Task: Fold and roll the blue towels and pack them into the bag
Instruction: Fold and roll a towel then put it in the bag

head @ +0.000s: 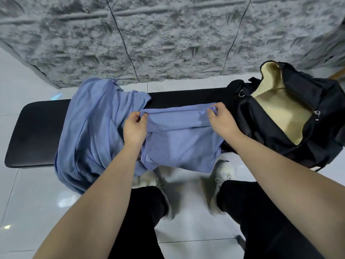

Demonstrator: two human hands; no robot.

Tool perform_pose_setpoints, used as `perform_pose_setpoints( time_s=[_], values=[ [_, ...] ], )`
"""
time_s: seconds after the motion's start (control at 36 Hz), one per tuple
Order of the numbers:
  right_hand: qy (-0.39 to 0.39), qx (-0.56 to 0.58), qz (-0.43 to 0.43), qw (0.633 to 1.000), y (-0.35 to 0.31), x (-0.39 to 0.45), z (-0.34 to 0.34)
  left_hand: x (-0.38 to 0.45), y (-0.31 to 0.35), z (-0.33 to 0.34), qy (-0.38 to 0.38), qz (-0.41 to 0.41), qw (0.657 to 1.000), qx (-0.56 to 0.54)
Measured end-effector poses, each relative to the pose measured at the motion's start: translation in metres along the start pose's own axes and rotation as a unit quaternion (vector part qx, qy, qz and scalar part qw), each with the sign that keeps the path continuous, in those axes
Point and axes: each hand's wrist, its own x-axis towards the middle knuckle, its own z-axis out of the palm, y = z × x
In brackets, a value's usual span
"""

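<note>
A long black padded tabletop (35, 131) runs from 9 o'clock to 3 o'clock across the middle. Under it lies a glossy floor (28, 212) of large pale tiles with thin seams, which carries soft light reflections at 7 o'clock. At 12 o'clock stands a rough grey stone-like wall (168, 34), divided by thin dark lines.
</note>
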Motion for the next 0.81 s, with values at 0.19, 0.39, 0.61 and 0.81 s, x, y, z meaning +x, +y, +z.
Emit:
perform_pose_setpoints(
  time_s=[0.19, 0.39, 0.61, 0.81],
  values=[
    [0.03, 0.002, -0.012, 0.999, 0.007, 0.019, 0.006, 0.017, -0.009, 0.006, 0.03, 0.003, 0.999, 0.028],
    [0.022, 0.07, 0.056, 0.996, 0.004, 0.029, 0.012, 0.034, -0.011, 0.007, 0.031, -0.011, 0.999, 0.043],
    [-0.021, 0.008, 0.043, 0.999, -0.006, 0.038, 0.019, 0.05, -0.011, 0.006, 0.026, -0.017, 0.996, 0.081],
    [-0.058, -0.209, -0.057, 0.974, -0.013, 0.021, 0.031, 0.052, -0.012, 0.006, 0.003, 0.002, 0.978, 0.208]
  ],
)
